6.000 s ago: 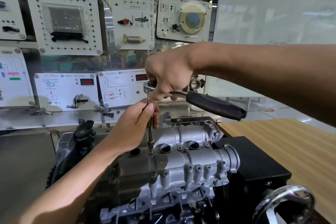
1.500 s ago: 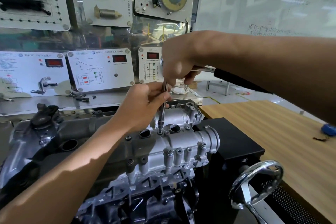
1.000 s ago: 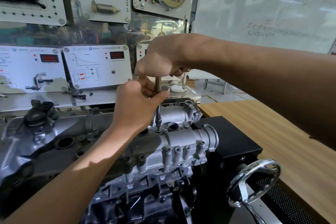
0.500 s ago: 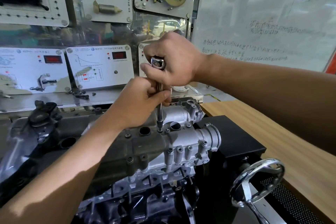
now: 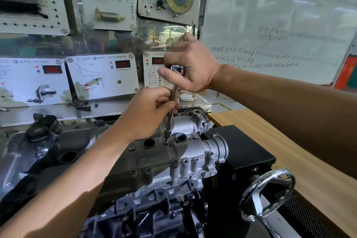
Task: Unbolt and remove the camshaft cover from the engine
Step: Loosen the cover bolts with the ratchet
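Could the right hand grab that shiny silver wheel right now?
Probably yes: the shiny silver handwheel sits below the right hand with open air between, though that hand now grips the chrome ratchet.

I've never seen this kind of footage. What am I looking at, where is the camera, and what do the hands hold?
One picture, from a camera worn on the person's head, looking down at the work; no robot. In front is an engine on a black stand, with a chrome handwheel, beside a wooden table. The right hand grips the head of a ratchet wrench; the left hand pinches its extension bar, whose lower end stands over a bolt on the camshaft cover.
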`<state>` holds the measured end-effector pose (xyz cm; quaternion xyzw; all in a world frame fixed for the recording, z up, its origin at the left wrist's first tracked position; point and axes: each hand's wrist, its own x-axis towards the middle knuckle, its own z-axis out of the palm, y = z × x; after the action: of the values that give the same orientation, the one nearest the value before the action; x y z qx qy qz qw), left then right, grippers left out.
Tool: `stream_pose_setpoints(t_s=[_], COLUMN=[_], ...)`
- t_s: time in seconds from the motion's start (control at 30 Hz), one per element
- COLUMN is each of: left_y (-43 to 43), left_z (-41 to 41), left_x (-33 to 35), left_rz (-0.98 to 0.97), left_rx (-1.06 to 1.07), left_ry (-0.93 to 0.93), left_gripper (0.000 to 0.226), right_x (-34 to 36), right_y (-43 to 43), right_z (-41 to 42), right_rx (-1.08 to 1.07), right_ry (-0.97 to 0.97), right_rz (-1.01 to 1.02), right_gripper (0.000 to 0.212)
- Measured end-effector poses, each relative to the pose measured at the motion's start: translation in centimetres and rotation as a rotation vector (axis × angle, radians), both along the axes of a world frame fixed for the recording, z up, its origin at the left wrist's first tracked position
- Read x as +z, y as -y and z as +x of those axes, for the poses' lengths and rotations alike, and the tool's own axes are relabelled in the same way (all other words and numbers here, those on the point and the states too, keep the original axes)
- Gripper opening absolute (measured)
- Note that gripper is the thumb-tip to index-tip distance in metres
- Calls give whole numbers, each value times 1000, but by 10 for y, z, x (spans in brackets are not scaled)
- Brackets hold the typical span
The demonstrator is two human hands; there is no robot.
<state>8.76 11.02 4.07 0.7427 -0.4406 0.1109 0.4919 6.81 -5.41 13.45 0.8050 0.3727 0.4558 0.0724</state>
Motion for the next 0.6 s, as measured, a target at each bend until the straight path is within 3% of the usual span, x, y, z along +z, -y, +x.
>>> stream_pose_setpoints(t_s=[0.1, 0.23, 0.3, 0.37, 0.47, 0.53, 0.6], left_y=[6, 14, 15, 10, -1, 1, 9], left_z=[-5, -10, -10, -7, -2, -2, -6], left_x=[-3, -8, -8, -4, 4, 5, 4], left_rz=[-110, -257, -244, -157, 60, 76, 33], left_rx=[102, 363, 404, 282, 13, 15, 107], left_ry=[88, 152, 125, -4, -126, -138, -22], left_gripper=[30, 27, 24, 20, 10, 9, 5], right_x=[2, 0, 1, 2, 2, 0, -1], right_y=[-6, -29, -35, -31, -16, -3, 3], right_z=[-4, -5, -7, -10, -9, -5, -5], right_rx=[-78, -615, -690, -609, -294, -123, -89], right_ry=[-106, -36, -84, -99, -69, -53, -116], right_rz=[-14, 98, 134, 101, -25, -29, 36], right_gripper=[35, 45, 46, 51, 48, 38, 39])
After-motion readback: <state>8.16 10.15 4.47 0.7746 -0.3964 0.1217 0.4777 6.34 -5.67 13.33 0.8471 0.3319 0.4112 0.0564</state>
